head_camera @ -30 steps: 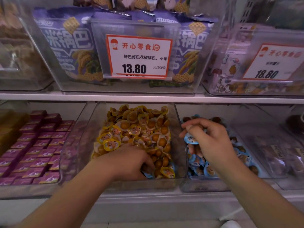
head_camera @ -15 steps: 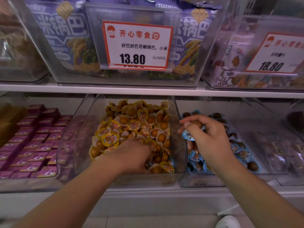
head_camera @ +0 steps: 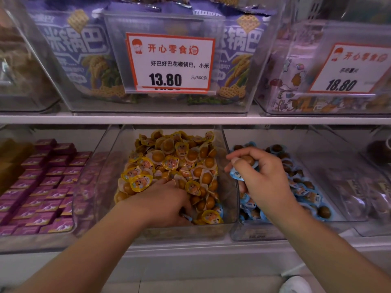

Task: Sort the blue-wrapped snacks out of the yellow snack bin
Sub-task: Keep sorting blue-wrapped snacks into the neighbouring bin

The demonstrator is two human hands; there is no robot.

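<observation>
the blue-wrapped snacks (head_camera: 240, 176) look light, small and crinkly, each a foil-lidded cup best pinched by its rim, and the right hand (head_camera: 264, 182) pinches a few in curled fingers over the blue snack bin (head_camera: 237, 231). the left hand (head_camera: 167, 201) digs into the near corner of the yellow snack bin (head_camera: 101, 166), full of yellow cups; its fingers are buried, possibly around a blue stray (head_camera: 219, 210) there, i cannot tell.

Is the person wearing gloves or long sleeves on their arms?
No. Both the left hand and the right hand are bare, with no gloves, rings or watch showing. Both forearms are uncovered as far as the picture reaches, so no sleeve is visible.
</observation>
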